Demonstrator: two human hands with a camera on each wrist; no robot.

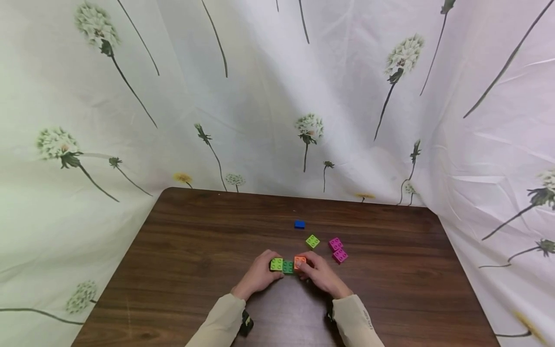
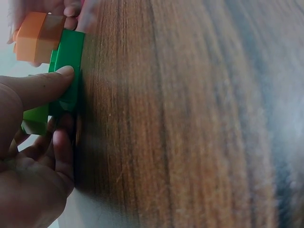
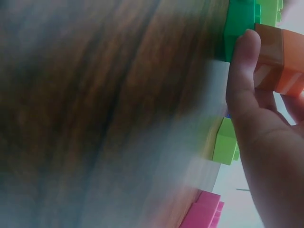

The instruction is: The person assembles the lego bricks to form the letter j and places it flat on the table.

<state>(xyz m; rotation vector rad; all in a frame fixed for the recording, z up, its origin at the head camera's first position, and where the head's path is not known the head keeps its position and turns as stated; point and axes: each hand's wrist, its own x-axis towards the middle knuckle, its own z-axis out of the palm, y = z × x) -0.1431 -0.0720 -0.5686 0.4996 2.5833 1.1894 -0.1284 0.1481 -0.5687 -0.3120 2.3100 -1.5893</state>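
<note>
On the table a dark green brick [image 1: 288, 267] lies between both hands, a lime brick [image 1: 276, 264] on its left end. My left hand [image 1: 260, 273] holds this pair, its thumb pressed against the green brick's near side in the left wrist view. My right hand [image 1: 321, 274] pinches an orange brick [image 1: 300, 260] stacked on a brown brick [image 3: 269, 50], at the green brick's right end. From the left wrist, the brown brick [image 2: 51, 35] sits at stud height against the green brick [image 2: 71, 50]; whether it is pressed down fully I cannot tell.
Beyond the hands a loose lime brick [image 1: 312, 241] lies on the brown wooden table [image 1: 195, 250], with a blue brick [image 1: 299, 224] farther back. Two magenta bricks [image 1: 336, 244] touch each other to the right. A flower-patterned cloth [image 1: 269, 120] hangs behind the table.
</note>
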